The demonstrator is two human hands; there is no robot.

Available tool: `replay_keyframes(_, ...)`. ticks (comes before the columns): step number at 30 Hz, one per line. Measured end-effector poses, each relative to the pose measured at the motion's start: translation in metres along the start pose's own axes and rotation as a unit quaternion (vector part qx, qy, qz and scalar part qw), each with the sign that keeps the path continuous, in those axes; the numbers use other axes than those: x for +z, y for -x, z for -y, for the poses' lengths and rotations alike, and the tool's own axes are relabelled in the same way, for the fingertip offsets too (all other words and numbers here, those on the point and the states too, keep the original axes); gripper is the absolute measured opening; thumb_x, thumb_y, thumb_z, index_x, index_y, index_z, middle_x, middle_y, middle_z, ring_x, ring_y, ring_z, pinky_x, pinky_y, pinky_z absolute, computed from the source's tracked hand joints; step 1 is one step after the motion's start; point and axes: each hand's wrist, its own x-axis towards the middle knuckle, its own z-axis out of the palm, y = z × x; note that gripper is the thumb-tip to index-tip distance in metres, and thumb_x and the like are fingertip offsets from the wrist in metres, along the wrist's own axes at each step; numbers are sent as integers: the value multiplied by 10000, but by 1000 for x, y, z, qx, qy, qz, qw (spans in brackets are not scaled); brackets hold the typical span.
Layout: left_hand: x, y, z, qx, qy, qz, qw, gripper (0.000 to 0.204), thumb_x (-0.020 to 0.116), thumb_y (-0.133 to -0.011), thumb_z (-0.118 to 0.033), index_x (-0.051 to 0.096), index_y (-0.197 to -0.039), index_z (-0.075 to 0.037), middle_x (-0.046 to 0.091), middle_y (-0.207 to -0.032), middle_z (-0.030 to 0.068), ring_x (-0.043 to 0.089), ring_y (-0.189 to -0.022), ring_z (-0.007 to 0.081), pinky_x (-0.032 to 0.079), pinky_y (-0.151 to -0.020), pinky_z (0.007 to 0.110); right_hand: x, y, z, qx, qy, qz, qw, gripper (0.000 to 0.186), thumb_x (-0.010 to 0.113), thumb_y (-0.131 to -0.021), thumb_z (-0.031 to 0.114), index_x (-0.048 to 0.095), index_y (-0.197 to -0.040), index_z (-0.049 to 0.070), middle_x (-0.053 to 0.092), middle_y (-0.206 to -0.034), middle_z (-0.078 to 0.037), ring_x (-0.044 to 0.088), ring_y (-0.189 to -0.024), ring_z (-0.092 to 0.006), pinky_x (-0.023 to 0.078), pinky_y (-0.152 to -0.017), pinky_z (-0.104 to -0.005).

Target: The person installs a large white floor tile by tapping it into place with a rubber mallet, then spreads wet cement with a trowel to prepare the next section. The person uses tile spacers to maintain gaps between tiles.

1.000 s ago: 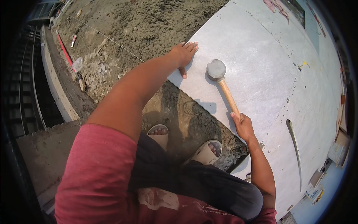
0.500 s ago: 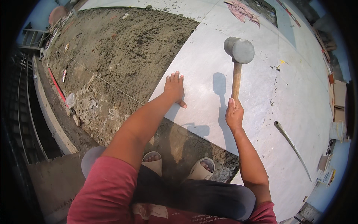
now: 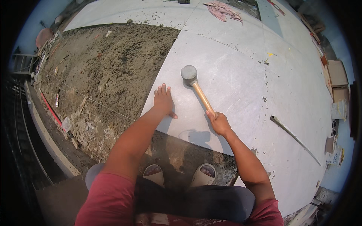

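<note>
A large pale grey floor tile (image 3: 226, 75) lies in front of me, its left edge beside rough grey mortar (image 3: 120, 56). My left hand (image 3: 163, 101) rests flat near that edge, fingers spread and thumb out to the side. In my right hand (image 3: 218, 122) is the wooden handle of a rubber mallet (image 3: 189, 74), gripped near its end. The mallet's grey head is down at the tile, a little right of and beyond my left hand. The handle slants from the head back towards me.
A taut string (image 3: 86, 96) crosses the mortar on the left, near a red pipe (image 3: 50, 107). A metal bar (image 3: 294, 138) lies on the tiles at right. Farther off are a pink cloth (image 3: 223, 11) and a yellow scrap (image 3: 270, 54). Cardboard boxes (image 3: 337, 73) stand along the right side.
My right hand has swung the mallet down and to the left, from raised above the tile to the tile's surface. My left hand stays flat on the tile. The whole view has shifted slightly.
</note>
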Motion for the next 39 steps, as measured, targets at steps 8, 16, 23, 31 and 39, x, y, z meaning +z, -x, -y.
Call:
replay_keyframes(8,-15,-10,-7,-18,-43,39,998,1524,919,-505,-595,25,-1520,107,67,-1595,324,170,-1477,455,254,-1181,494,-6,65,16,-243,-438,45,864,562,442,-1002,585,499,-806,61,453,-539,-6,456,-386,-101,389,-355,-274)
replay_keyframes(16,-8,3,-41,39,36,-7,999,1518,897,-462,-648,14,-1588,-142,-2,-1632,238,88,-1469,518,257,-1091,709,-23,105,-13,-239,-512,-35,825,499,422,-1021,546,476,-904,63,450,-548,-3,439,-443,-68,379,-405,-247)
replay_keyframes(23,-7,4,-45,18,-3,-2,1000,1500,882,-493,-658,-13,-1588,-158,-24,-1636,225,106,-1465,522,254,-1088,718,17,91,-43,-197,-348,-267,877,553,479,-1002,544,532,-932,-3,509,-611,-33,512,-528,-129,408,-493,-287)
replay_keyframes(31,-12,7,-48,3,-8,19,1000,1482,844,-527,-706,-26,-1584,-136,-11,-1629,243,134,-1454,534,260,-1093,708,-23,63,-31,-157,-545,-134,812,594,395,-1003,607,481,-860,36,478,-566,-29,476,-408,-116,412,-367,-287)
replay_keyframes(39,-18,12,-52,-4,-18,24,1000,1464,816,-549,-733,-27,-1584,-132,-17,-1624,256,130,-1450,543,263,-1100,691,-15,47,-13,-22,-418,-90,904,633,386,-987,644,472,-838,34,460,-532,-24,472,-393,-113,400,-359,-286)
